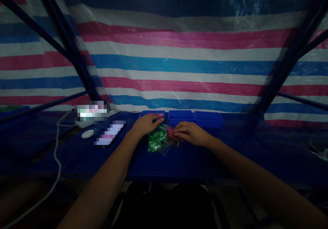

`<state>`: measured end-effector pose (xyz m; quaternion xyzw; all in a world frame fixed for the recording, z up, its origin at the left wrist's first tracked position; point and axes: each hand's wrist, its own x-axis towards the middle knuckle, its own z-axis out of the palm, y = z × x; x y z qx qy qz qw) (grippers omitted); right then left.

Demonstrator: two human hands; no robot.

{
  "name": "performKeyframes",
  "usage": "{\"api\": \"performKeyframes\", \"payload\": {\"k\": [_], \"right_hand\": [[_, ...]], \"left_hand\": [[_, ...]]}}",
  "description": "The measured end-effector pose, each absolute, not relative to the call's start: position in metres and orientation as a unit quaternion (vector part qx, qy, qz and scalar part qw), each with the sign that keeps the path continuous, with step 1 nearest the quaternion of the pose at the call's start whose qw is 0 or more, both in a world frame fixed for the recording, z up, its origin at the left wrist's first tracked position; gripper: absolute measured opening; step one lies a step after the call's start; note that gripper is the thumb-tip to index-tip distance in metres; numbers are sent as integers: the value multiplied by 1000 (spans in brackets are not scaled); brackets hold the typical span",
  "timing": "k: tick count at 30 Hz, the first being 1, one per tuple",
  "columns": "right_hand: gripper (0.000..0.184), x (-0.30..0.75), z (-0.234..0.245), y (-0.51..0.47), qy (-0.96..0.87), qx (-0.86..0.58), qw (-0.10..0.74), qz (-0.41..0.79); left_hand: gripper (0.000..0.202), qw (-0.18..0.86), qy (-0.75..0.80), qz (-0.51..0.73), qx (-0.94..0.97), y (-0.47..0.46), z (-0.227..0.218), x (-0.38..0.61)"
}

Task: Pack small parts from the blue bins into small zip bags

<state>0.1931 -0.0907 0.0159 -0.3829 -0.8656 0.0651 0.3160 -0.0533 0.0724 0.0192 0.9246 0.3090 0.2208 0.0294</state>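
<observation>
My left hand (146, 124) reaches over the left blue tray (141, 113). Its thumb and fingers are closed about a small red packet (160, 115) at the tray. To the right, my right hand (192, 133) has its fingers curled on a pinkish-red packet (170, 131) at the pile's edge; its fingertips partly cover the packet. Between the hands lies a heap of shiny green packets (156, 138). Clear and brownish wrappers (165, 149) show at the heap's front and right side. The dim light hides small details.
Two more blue trays, a middle one (181, 117) and a right one (208, 119), stand along the back of the blue table (164, 169). On the left lie a phone (110, 133), a white oval object (87, 134) and a blurred-out device (91, 110). A white cable (56, 153) hangs down. Blue metal posts (278, 70) flank the striped sheet (179, 65).
</observation>
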Motion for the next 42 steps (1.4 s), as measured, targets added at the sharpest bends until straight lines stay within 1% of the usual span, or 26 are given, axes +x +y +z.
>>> {"api": "performKeyframes", "payload": {"k": [3, 7, 10, 13, 15, 18, 22, 25, 30, 34, 37, 42], "right_hand": [[19, 192, 18, -92, -861, -393, 320, 47], [19, 192, 23, -91, -822, -433, 369, 27], [20, 196, 32, -86, -790, -469, 393, 38], [18, 202, 44, -78, -778, -498, 376, 72], [16, 206, 50, -75, -776, -506, 368, 71], [16, 208, 49, -71, -754, -514, 406, 52], [20, 204, 33, -73, -736, -492, 465, 27], [20, 199, 24, -79, -746, -474, 468, 2], [22, 192, 24, -95, -776, -448, 443, 36], [25, 192, 24, -99, -776, -454, 437, 19], [29, 195, 22, -93, -743, -476, 470, 1], [44, 199, 15, -82, -727, -477, 492, 43]], "left_hand": [[51, 47, 318, 224, 920, 75, 19, -51], [46, 48, 326, 252, 910, 70, 18, -48], [46, 42, 326, 283, 901, 60, 21, -46], [47, 44, 309, 340, 887, 43, 29, -40], [44, 62, 255, 356, 897, 31, 34, -35], [40, 116, 190, 327, 919, 18, 35, -25], [40, 140, 206, 302, 920, 16, 25, -16], [37, 140, 224, 295, 918, 21, 21, -17], [32, 146, 193, 278, 930, 24, 25, -23], [30, 157, 182, 303, 922, 24, 29, -23], [32, 177, 193, 314, 913, 23, 31, -24], [33, 247, 164, 344, 891, 17, 35, -23]]}}
